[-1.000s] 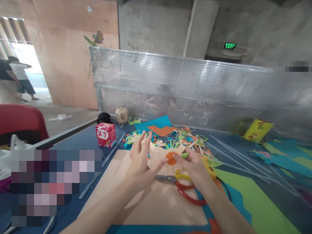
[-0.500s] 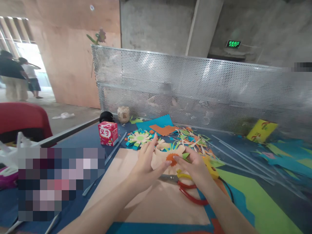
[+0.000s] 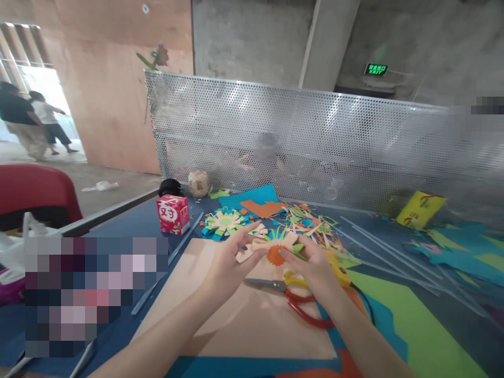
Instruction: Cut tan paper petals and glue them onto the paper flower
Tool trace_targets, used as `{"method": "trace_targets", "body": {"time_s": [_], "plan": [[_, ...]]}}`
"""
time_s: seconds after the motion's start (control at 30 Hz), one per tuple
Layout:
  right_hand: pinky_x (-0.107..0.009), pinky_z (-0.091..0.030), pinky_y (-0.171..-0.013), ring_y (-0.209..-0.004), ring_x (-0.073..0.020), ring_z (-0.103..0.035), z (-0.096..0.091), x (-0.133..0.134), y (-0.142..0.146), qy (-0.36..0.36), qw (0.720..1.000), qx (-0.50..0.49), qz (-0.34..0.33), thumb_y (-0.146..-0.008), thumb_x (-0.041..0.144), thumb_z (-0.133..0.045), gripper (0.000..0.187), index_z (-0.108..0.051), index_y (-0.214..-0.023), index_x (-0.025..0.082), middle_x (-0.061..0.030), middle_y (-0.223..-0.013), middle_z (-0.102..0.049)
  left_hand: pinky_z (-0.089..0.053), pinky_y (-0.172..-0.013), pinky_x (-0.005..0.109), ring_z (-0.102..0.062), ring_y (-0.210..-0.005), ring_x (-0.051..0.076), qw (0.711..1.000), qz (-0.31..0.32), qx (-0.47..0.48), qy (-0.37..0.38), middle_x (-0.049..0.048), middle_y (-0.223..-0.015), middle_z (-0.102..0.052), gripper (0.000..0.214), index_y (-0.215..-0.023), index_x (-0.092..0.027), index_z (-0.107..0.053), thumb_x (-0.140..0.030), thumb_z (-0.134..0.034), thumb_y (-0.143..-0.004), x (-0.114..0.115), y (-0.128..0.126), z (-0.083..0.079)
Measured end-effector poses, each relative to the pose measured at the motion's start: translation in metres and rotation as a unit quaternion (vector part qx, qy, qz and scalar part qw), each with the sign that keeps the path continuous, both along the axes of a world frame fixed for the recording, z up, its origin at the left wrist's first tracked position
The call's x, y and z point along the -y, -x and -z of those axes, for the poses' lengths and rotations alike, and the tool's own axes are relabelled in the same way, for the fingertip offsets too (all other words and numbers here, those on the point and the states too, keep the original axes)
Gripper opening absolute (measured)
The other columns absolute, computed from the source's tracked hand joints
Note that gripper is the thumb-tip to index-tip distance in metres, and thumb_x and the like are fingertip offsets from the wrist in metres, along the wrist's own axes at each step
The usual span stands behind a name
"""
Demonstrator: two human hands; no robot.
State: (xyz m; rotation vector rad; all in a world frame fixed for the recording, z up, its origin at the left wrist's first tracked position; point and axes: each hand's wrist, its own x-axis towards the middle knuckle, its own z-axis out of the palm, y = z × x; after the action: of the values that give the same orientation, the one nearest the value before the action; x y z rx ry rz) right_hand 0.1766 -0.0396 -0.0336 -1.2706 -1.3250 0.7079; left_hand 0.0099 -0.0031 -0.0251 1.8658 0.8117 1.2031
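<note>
Both my hands hold a paper flower (image 3: 276,255) with an orange scalloped centre, cream petals and green pieces. My right hand (image 3: 309,260) pinches it from the right, thumb on the orange centre. On the other side, my left hand (image 3: 236,257) has its thumb and fingers around a cream petal. Beneath the flower, scissors (image 3: 311,312) with red and yellow handles lie on a cream paper sheet (image 3: 232,325). A finished-looking flower (image 3: 224,221) in cream, green and blue rests behind my left hand.
A red box (image 3: 173,215) stands at the left. Coloured paper scraps (image 3: 315,223) lie beyond my hands, before a perforated metal panel (image 3: 244,115). Clear sticks (image 3: 389,254) and a yellow packet (image 3: 420,210) are at the right. Green paper (image 3: 417,320) covers the near right.
My left hand has closed its spread fingers onto the flower's left petal. The right hand keeps its pinch. Two people at the far left have shifted their stance.
</note>
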Motion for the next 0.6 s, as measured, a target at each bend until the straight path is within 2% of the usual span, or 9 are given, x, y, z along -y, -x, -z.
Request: {"method": "trace_targets", "body": {"time_s": [0.17, 0.3, 0.37, 0.47, 0.53, 0.6], "plan": [[-0.025, -0.042, -0.054, -0.06, -0.0141, -0.055, 0.0004, 0.0006, 0.001, 0.006, 0.999, -0.031, -0.019, -0.066, 0.037, -0.062, 0.023, -0.053, -0.079, 0.02, 0.0012, -0.069, -0.059, -0.044, -0.073, 0.03, -0.057, -0.076, 0.016, 0.996, 0.035, 0.053, 0.061, 0.0026, -0.077, -0.064, 0.048, -0.119, -0.02, -0.047, -0.031, -0.056, -0.073, -0.0016, -0.0006, 0.0031], [-0.025, -0.042, -0.054, -0.061, -0.014, -0.055, -0.0004, 0.0018, 0.002, 0.009, 0.996, -0.065, -0.055, -0.067, 0.034, -0.062, 0.021, -0.051, -0.077, 0.02, 0.0013, -0.069, -0.056, -0.045, -0.072, 0.028, -0.059, -0.075, 0.015, 0.995, 0.037, 0.062, 0.067, 0.0018, -0.076, -0.065, 0.042, -0.114, -0.023, -0.052, -0.03, -0.057, -0.072, -0.0004, -0.0004, 0.0013], [-0.025, -0.042, -0.055, -0.061, -0.0143, -0.055, -0.0016, 0.0022, 0.0022, 0.003, 0.996, -0.064, -0.063, -0.066, 0.034, -0.062, 0.02, -0.051, -0.075, 0.02, 0.0012, -0.068, -0.056, -0.045, -0.075, 0.029, -0.06, -0.08, 0.016, 0.997, 0.03, 0.057, 0.042, 0.0027, -0.082, -0.067, 0.038, -0.11, -0.022, -0.054, -0.029, -0.056, -0.073, 0.0014, 0.0001, 0.0002], [-0.025, -0.043, -0.06, -0.067, -0.0147, -0.055, -0.0041, 0.0012, 0.0018, -0.041, 0.997, -0.044, -0.054, -0.066, 0.031, -0.063, 0.017, -0.054, -0.075, 0.021, 0.0004, -0.071, -0.056, -0.041, -0.086, 0.032, -0.058, -0.093, 0.018, 0.998, 0.013, 0.014, -0.052, 0.0044, -0.093, -0.066, 0.033, -0.107, -0.023, -0.055, -0.027, -0.054, -0.075, 0.005, 0.0017, 0.0004], [-0.027, -0.043, -0.068, -0.076, -0.016, -0.055, -0.006, 0.0001, 0.0007, -0.087, 0.995, -0.037, -0.043, -0.066, 0.029, -0.063, 0.012, -0.055, -0.073, 0.021, -0.0008, -0.076, -0.057, -0.036, -0.093, 0.036, -0.05, -0.108, 0.021, 0.993, 0.013, -0.002, -0.115, 0.0067, -0.111, -0.059, 0.045, -0.113, -0.024, -0.049, -0.029, -0.059, -0.07, 0.0059, 0.003, 0.002], [-0.029, -0.041, -0.075, -0.086, -0.0179, -0.053, -0.0081, -0.0003, -0.0013, -0.134, 0.99, -0.039, -0.031, -0.065, 0.026, -0.063, 0.009, -0.056, -0.068, 0.021, -0.0021, -0.082, -0.057, -0.032, -0.097, 0.038, -0.038, -0.119, 0.024, 0.993, 0.02, 0.026, -0.115, 0.009, -0.131, -0.042, 0.065, -0.124, -0.025, -0.037, -0.034, -0.064, -0.066, 0.0042, 0.0037, 0.0032]]}}
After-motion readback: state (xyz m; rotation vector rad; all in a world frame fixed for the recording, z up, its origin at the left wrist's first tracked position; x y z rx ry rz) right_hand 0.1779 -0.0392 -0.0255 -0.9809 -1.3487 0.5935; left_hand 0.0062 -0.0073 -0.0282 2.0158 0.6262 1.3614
